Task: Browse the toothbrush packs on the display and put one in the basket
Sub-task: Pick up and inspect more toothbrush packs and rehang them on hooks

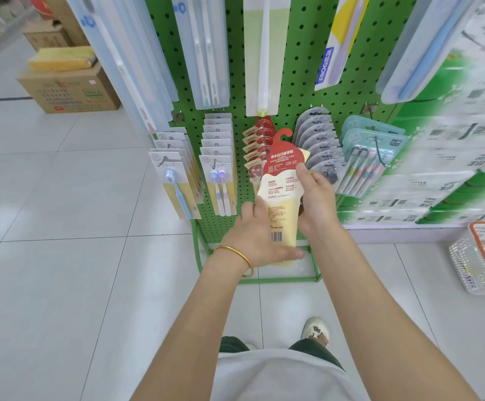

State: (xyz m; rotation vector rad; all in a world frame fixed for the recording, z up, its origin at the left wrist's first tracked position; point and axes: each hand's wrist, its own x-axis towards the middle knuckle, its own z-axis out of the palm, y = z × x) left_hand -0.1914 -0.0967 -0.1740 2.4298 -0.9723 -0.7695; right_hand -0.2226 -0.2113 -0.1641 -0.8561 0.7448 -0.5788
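Observation:
I hold a red and cream ice-cream-shaped toothbrush pack (pixel 281 183) in front of the green pegboard display (pixel 296 53), its printed back with a barcode facing me. My left hand (pixel 257 238), with a gold bangle on the wrist, grips the pack's lower end. My right hand (pixel 316 198) pinches its right edge, thumb on the printed face. More packs of the same kind (pixel 257 140) hang on the hook behind it. The white basket with an orange rim (pixel 478 256) stands on the floor at the far right.
Other toothbrush packs hang in rows: blue and white ones (pixel 177 180) at left, grey ones (pixel 319 134) and a pastel multipack (pixel 368 163) at right. Cardboard boxes (pixel 70 88) sit on the tiled floor at left. Stacked green and white goods (pixel 452 157) fill the right shelf.

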